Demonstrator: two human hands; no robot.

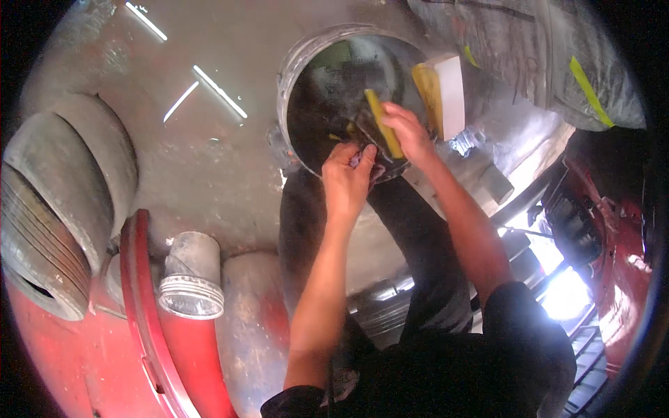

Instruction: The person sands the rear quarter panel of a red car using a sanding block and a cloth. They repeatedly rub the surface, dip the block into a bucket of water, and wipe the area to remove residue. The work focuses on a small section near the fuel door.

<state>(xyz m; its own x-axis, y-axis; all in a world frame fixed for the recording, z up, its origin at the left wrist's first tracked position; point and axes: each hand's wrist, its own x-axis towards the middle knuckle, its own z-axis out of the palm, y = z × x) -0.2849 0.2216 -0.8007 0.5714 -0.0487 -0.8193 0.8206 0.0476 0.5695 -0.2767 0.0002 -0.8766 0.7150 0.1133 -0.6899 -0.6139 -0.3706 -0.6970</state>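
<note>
Your right hand [408, 132] is gripping the yellow scraper [385, 125], your left hand [346, 175] pinching a dark rag [376, 167]; either could be slipping into the open round hatch [334, 83].

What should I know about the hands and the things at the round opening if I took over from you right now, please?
Left hand: closed on a dark cloth at the lower rim of the round metal opening.
Right hand: grip shut on a flat yellow tool, its blade pointing into the opening.
A yellow-and-white sponge block sits on the opening's right edge.
Done: cannot tell from this view; the inside looks dark.
Left: seemingly the rest of the inside and the rim; sponge block untouched.
</note>
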